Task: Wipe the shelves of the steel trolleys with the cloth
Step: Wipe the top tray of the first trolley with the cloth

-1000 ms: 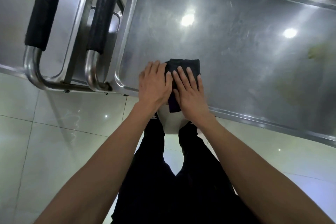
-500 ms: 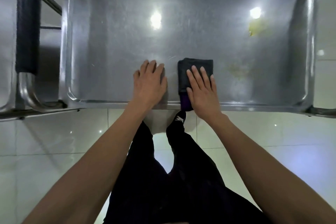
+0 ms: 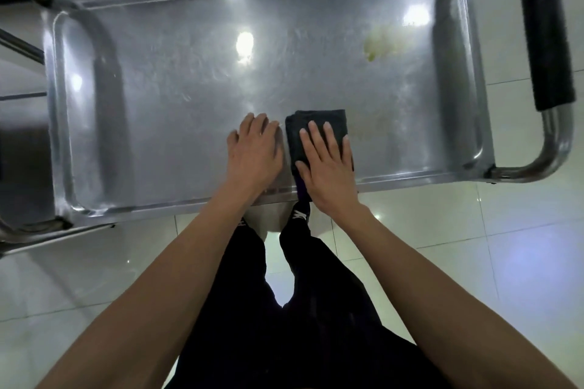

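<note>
Both hands lay flat near the shelf's (image 3: 151,123) front edge.
The right hand (image 3: 327,169), fingers spread, pressed the cloth (image 3: 316,118); the left hand (image 3: 254,153) rested open on steel.

Your arms are bare from the elbow down, with no sleeve, watch, ring or glove showing on your left hand (image 3: 254,148) or your right hand (image 3: 328,164). You wear black trousers (image 3: 284,309), loose at the thigh and narrowing toward the ankle. Just below the near rim of the steel trolley shelf (image 3: 158,208), each black ankle cuff carries small white lettering (image 3: 299,215), too small to read.
</note>
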The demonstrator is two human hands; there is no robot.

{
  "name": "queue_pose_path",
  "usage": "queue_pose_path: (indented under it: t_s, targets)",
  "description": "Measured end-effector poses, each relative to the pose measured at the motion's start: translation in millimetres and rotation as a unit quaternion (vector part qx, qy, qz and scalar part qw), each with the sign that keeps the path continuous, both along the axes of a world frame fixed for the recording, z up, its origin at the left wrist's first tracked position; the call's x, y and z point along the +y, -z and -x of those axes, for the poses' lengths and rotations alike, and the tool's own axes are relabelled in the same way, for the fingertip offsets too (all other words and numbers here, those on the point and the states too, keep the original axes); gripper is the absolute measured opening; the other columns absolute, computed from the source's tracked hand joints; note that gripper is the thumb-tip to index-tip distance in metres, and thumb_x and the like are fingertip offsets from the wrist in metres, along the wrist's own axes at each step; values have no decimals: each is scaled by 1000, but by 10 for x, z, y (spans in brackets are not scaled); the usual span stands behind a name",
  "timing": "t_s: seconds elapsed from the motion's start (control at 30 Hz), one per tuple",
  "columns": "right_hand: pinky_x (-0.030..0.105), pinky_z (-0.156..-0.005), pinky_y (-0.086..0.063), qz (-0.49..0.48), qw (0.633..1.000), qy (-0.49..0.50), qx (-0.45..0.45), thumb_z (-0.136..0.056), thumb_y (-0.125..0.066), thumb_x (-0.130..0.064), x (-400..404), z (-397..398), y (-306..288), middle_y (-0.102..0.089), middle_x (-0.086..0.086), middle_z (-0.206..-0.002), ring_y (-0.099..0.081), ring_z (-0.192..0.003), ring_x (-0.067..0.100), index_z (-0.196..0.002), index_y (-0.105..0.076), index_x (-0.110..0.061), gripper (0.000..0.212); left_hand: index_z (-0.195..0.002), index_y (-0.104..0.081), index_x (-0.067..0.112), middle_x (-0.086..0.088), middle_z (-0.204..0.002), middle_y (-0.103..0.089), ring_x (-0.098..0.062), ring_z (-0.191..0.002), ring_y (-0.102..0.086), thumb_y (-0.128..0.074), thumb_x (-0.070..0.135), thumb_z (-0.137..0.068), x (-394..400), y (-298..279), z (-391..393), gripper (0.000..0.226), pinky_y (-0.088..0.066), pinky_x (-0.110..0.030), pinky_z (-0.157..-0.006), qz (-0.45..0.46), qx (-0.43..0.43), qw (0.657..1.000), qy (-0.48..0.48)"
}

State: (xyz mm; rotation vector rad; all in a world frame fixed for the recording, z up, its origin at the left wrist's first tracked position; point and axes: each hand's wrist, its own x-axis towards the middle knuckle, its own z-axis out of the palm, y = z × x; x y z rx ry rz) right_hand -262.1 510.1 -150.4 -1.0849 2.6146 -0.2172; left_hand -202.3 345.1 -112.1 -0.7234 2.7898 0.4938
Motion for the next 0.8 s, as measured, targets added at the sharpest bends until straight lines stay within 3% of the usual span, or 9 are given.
queue_pose_path:
  t_s: [0.2,0.8]
  targets:
    - [57,-122,-11,3,1000,0,21,-105,-27,-41,-130,133,64,-4,3,-168,4,-154,25,-160,-9,-19,62,-136,-51,16,-10,-150,-41,-31,-149,-22,-50,27,-95,-161,50,127,42,-29,-54,-112,12,-7,1000,27]
    - [56,-122,0,-31,998,50,-16,-108,-23,-36,-1290,1424,-110,7,-3,-168,13,-153,22,-160,1,-23,59,-141,-48,18,-10,-157,-35,-31,-149,-21,-45,28,-99,-994,98,992,43,-27,-54,-115,-35,60,997,17]
